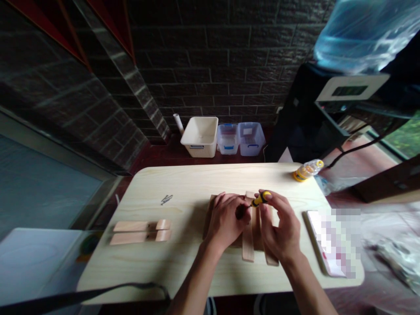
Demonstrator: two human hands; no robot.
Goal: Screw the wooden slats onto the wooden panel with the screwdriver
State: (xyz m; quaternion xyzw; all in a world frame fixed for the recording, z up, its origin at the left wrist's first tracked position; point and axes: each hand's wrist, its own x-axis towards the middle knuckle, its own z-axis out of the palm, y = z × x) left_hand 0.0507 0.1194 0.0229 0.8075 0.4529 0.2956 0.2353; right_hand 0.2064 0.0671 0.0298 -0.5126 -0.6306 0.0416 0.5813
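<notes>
My right hand (pixel 280 225) is closed round a yellow and black screwdriver (pixel 261 199), whose shaft points left and down toward the fingertips of my left hand (pixel 229 217). Those left fingers are bent over a brown wooden piece (pixel 209 216) on the table; what their tips hold, if anything, is hidden. Two pale wooden strips, one on the left (pixel 248 249) and one on the right (pixel 271 258), stick out toward me from under and between my hands. The screwdriver's tip is too small to make out.
On the light table (pixel 183 271) are two wooden legs (pixel 131 232) at left, several screws (pixel 166 200), a clear bottle with yellow parts (pixel 306 170) at back right and a booklet (pixel 331 245) at right. Plastic bins (pixel 200 151) stand beyond the far edge.
</notes>
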